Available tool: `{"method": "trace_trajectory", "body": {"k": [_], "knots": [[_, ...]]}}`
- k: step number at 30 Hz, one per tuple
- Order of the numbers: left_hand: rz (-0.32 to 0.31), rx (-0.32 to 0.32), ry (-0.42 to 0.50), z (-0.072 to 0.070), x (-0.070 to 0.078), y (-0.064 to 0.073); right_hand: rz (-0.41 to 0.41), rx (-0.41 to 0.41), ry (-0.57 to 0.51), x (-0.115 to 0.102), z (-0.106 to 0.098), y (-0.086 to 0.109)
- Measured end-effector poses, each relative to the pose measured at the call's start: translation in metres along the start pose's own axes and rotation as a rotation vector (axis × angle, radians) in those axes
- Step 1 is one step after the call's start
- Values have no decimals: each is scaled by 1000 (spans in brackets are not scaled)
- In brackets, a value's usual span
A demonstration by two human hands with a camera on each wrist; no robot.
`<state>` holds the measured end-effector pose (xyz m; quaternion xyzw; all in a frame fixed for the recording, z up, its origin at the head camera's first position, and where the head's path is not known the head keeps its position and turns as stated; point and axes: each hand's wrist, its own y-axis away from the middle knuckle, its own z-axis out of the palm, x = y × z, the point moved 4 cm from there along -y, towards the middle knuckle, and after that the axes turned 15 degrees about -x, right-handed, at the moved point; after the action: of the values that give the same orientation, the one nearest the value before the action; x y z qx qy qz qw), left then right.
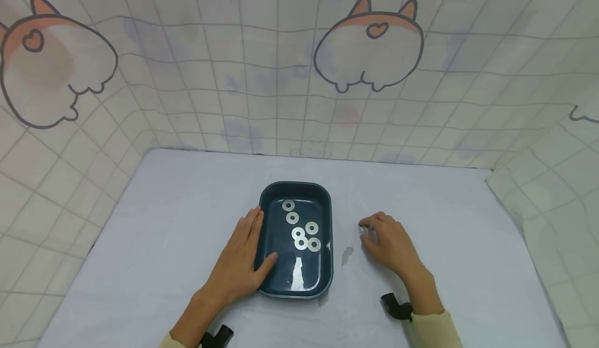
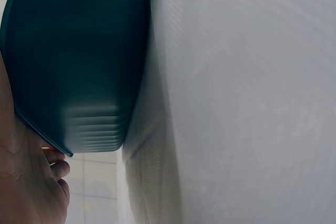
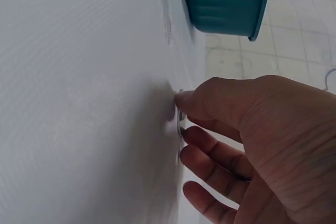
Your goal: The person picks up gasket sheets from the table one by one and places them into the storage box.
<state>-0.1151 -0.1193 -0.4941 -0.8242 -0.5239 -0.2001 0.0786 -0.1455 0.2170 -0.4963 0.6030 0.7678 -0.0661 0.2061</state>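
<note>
In the head view a dark blue-green tray (image 1: pixel 279 283) lies on the white cloth, with several flat metal washers (image 1: pixel 311 228) in its far half. My left hand (image 1: pixel 236 267) rests along the tray's left rim, fingers straight and together, thumb over the edge. To the right of the tray my right hand (image 1: pixel 388 241) is low over the cloth. Its thumb and fingertips are at a metal washer (image 1: pixel 364 229), partly hidden by the fingers. The right wrist view has the thumb (image 3: pixel 185 100) pressed on the thin disc's edge, close to the cloth, other fingers bent below.
White cloth (image 1: pixel 421 202) covers the table. A grey patch (image 1: pixel 347 255) marks it between tray and right hand. Tile-patterned curtains (image 1: pixel 262 103) with cartoon animals stand behind and at both sides. A black wrist camera (image 1: pixel 396 306) sits at the right sleeve.
</note>
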Motion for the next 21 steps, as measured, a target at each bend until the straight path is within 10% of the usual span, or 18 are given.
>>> {"method": "trace_trajectory", "body": {"k": [21], "knots": [[-3, 9, -7, -1, 1, 3, 85, 22, 22, -7, 2, -5]]}}
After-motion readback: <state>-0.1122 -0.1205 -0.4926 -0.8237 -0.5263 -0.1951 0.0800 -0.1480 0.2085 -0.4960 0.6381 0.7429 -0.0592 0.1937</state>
